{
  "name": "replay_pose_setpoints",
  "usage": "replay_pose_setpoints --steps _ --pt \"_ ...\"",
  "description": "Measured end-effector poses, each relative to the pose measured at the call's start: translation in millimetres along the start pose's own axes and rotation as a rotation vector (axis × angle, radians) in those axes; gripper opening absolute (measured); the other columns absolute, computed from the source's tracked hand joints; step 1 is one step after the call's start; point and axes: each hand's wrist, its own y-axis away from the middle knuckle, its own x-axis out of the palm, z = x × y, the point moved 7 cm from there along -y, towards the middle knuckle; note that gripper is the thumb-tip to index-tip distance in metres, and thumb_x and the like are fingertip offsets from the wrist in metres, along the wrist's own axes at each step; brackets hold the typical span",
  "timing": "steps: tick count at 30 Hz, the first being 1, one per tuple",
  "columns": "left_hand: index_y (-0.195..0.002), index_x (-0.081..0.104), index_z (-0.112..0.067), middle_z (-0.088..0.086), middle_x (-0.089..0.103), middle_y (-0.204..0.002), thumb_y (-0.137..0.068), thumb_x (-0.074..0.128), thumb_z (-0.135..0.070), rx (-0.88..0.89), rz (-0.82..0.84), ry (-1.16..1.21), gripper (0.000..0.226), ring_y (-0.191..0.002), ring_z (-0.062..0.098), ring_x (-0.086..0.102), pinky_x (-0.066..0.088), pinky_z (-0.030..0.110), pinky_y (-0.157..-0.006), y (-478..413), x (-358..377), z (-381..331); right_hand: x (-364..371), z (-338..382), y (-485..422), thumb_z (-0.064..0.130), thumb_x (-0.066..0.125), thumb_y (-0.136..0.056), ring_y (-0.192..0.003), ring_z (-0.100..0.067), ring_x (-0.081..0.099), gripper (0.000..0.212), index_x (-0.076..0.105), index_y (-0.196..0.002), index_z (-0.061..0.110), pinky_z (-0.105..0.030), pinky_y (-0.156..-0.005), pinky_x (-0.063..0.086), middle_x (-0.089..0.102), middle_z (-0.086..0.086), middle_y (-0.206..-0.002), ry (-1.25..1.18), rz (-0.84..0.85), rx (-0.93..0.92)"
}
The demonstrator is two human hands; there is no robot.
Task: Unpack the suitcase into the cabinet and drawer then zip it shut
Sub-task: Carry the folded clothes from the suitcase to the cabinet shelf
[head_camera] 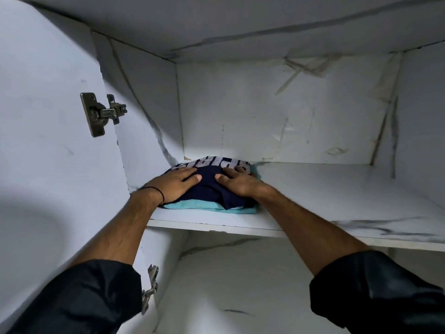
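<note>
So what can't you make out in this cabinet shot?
Head view:
- white lettering on navy garment: partly under left hand, right hand.
- turquoise garment: only edges show beneath it.
- suitcase, drawer: outside the frame.
- lower compartment: cut off by sleeves, bottom edge.

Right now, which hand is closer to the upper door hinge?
Left. The left hand rests on the navy shirt, below and right of the hinge; the right hand rests farther right on it.

A home: marbled cabinet (313, 189) shelving folded clothes (209, 186) (hinged door (48, 145)).
</note>
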Motion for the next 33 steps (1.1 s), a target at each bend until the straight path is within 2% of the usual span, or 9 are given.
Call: replay_pose_setpoints --steps 5,7,10,13,15,21,30,32,33 --pt "-0.148 0.037 -0.039 -0.005 0.036 -0.156 -0.093 0.035 -0.068 -0.1 -0.061 -0.003 0.062 -0.141 0.024 0.036 0.028 0.039 -0.115 23.1 -11.6 -8.6 -13.7 -1.4 25.2 0.066 0.045 -0.095 -0.147 -0.028 0.031 0.066 0.041 -0.151 0.03 -0.047 -0.121 0.024 0.035 -0.003 -0.16 -0.187 -0.029 -0.048" --pt "-0.142 0.045 -0.04 -0.004 0.048 -0.148 -0.089 0.041 -0.069 -0.111 -0.191 0.038 0.06 -0.131 0.025 0.048 0.038 0.041 -0.109 44.9 -19.7 -13.9 -28.0 -2.9 47.3 0.054 0.052 -0.096 -0.129 -0.03 0.052 0.049 0.058 -0.133 0.023 -0.044 -0.11 0.039 0.056 -0.007 -0.14 -0.256 -0.194 -0.087" --pt "-0.13 0.061 -0.026 -0.004 0.06 -0.135 -0.096 0.052 -0.04 0.0 -0.465 0.198 0.038 -0.12 0.021 0.056 0.044 0.032 -0.102 86.5 -28.2 -39.7 -51.9 5.7 98.3 0.037 0.053 -0.097 -0.109 -0.031 0.06 0.033 0.065 -0.115 0.013 -0.042 -0.096 0.047 0.062 -0.01 -0.122 -0.215 -0.559 -0.182" --pt "-0.109 0.072 -0.017 -0.003 0.07 -0.115 -0.094 0.057 -0.02 0.04 -0.679 0.367 0.022 -0.105 0.015 0.063 0.045 0.019 -0.091 139.3 -22.3 -57.9 -52.0 27.9 156.1 0.025 0.053 -0.095 -0.099 -0.025 0.061 0.023 0.068 -0.105 0.01 -0.037 -0.087 0.05 0.064 -0.008 -0.11 -0.355 -0.659 -0.38" --pt "-0.101 0.074 -0.017 -0.007 0.072 -0.104 -0.093 0.059 -0.019 0.048 -0.714 0.476 0.018 -0.095 0.007 0.065 0.047 0.013 -0.084 176.4 -11.7 -67.8 -39.6 40.0 190.7 0.02 0.054 -0.093 -0.091 -0.019 0.062 0.018 0.069 -0.097 0.012 -0.032 -0.08 0.049 0.067 -0.002 -0.098 -0.444 -0.616 -0.457" --pt "-0.095 0.076 -0.017 -0.007 0.075 -0.088 -0.095 0.058 -0.019 -0.023 -0.638 0.741 0.018 -0.074 0.003 0.067 0.054 0.029 -0.072 318.9 27.8 -67.8 55.8 59.4 292.3 0.012 0.055 -0.096 -0.074 -0.009 0.066 0.015 0.069 -0.101 0.014 -0.023 -0.066 0.049 0.073 0.002 -0.084 -0.785 -0.179 -0.496" --pt "-0.098 0.074 -0.005 -0.004 0.075 -0.082 -0.096 0.056 -0.006 -0.292 -0.651 0.722 0.018 -0.071 0.002 0.067 0.048 0.013 -0.07 592.8 43.7 12.4 193.5 154.6 466.5 0.011 0.051 -0.103 -0.072 -0.02 0.063 0.021 0.069 -0.102 0.001 -0.026 -0.065 0.049 0.07 -0.018 -0.086 -1.064 0.219 -0.533" --pt "-0.096 0.073 -0.002 0.0 0.074 -0.081 -0.096 0.055 -0.003 -0.503 -0.755 0.663 0.018 -0.068 0.002 0.065 0.047 0.013 -0.068 755.8 37.0 55.7 273.9 239.9 565.3 0.011 0.051 -0.103 -0.071 -0.021 0.062 0.022 0.067 -0.103 -0.003 -0.026 -0.064 0.049 0.071 -0.014 -0.084 -1.088 0.474 -0.572" --pt "-0.096 0.073 -0.001 0.003 0.074 -0.081 -0.096 0.055 -0.003 -0.505 -0.751 0.667 0.018 -0.067 0.004 0.065 0.048 0.014 -0.067 759.6 37.2 61.3 272.9 242.0 565.6 0.012 0.05 -0.103 -0.07 -0.022 0.061 0.023 0.066 -0.104 -0.005 -0.026 -0.062 0.048 0.071 -0.012 -0.084 -1.129 0.472 -0.551"
